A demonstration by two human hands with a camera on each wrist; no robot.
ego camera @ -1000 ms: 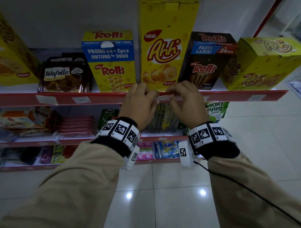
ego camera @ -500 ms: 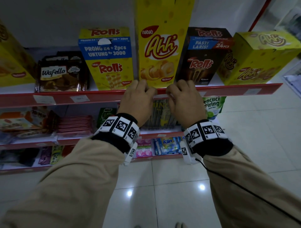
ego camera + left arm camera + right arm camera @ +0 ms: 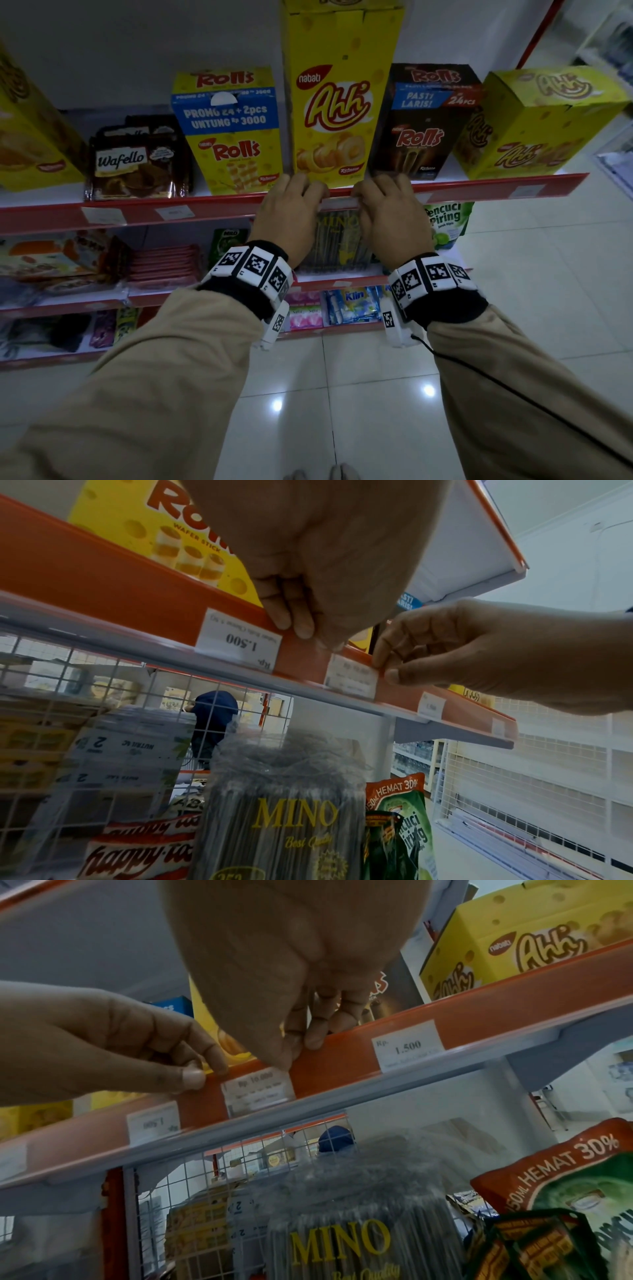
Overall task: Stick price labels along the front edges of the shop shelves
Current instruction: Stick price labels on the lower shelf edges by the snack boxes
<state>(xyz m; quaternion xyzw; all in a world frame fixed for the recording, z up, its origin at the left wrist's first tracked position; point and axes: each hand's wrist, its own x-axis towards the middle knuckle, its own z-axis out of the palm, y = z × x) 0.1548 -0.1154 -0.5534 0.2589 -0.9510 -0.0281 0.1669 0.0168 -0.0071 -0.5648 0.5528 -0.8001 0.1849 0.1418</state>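
Red rail across the middle of the head view, fronting the top shelf, with the price label a pale strip on it between both hands, just below the tall Ahh box. Left hand clamped on the rail just left of the label, fingers hooked over the top, thumb pressed on the front. Right hand pinching the label's right end between thumb and forefinger. Could well end up crooked, or with a corner lifted, if that pinch lets go before the paper lies flat. Could also slide toward the grey lip under uneven pressure, or crowd the 1.500 label to its left. Hidden in the head view: the contact itself, under the knuckles. Plain in the left wrist view, centre right: thumb tip at the label's edge. Plain only in the right wrist view, at centre: the print Rp 10.000, smaller lines blurred, and the left thumb just beside the paper, not on it.
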